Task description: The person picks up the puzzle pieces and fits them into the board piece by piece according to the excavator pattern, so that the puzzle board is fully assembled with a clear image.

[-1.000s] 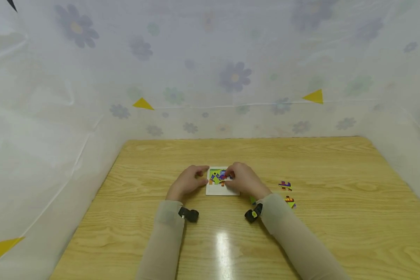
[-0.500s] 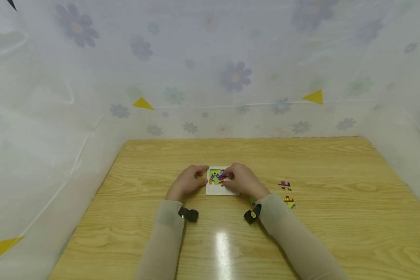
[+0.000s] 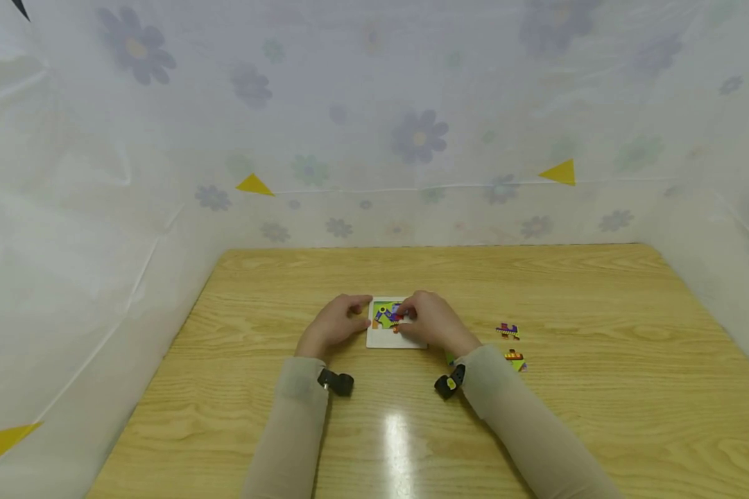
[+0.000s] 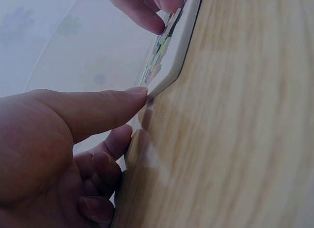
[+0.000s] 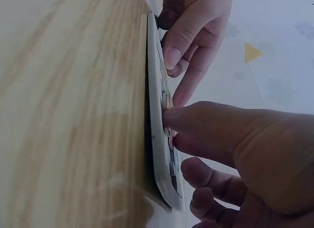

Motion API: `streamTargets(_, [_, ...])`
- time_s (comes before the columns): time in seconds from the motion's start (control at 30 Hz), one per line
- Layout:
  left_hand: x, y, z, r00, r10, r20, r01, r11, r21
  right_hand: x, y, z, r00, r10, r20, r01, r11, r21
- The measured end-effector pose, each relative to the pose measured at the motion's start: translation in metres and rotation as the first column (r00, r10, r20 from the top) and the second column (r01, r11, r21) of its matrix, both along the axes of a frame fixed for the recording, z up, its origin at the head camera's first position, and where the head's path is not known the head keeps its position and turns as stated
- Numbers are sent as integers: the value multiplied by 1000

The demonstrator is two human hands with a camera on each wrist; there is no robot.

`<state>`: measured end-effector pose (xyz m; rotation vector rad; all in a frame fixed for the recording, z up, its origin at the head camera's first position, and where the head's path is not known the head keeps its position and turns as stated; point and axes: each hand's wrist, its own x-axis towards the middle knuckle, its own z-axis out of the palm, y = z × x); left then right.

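Note:
A white puzzle tray [image 3: 383, 339] lies on the table with colourful jigsaw pieces filling its far part; its near strip shows bare white. My left hand [image 3: 333, 322] rests at the tray's left edge, the straight thumb [image 4: 110, 108] touching the rim and the index fingertip at the far left corner. Over the tray's right half, my right hand [image 3: 435, 322] pinches a puzzle piece [image 3: 396, 328] between thumb and index finger, low against the other pieces. The fingers hide most of that piece. In the right wrist view, the right thumb [image 5: 196, 121] presses close to the tray's surface.
Right of the tray lie a loose purple-and-red puzzle piece [image 3: 508, 331] and a green-and-orange one [image 3: 517, 360]. A green piece [image 3: 451, 357] peeks out beside the right wrist. A flowered white curtain [image 3: 374, 138] stands around the wooden table [image 3: 287, 270].
My right fingertips and the piece they pinch have shifted very slightly on the tray. The left hand has stayed at the tray's edge.

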<state>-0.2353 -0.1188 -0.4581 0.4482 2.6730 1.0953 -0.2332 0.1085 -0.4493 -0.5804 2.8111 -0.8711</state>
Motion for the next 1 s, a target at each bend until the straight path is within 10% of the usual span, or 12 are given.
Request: streamTargets(1.0, [4,-1,2,1000,6,21,-7,999,34,-2,-1,-4,1000,-1,27,2,1000,-17])
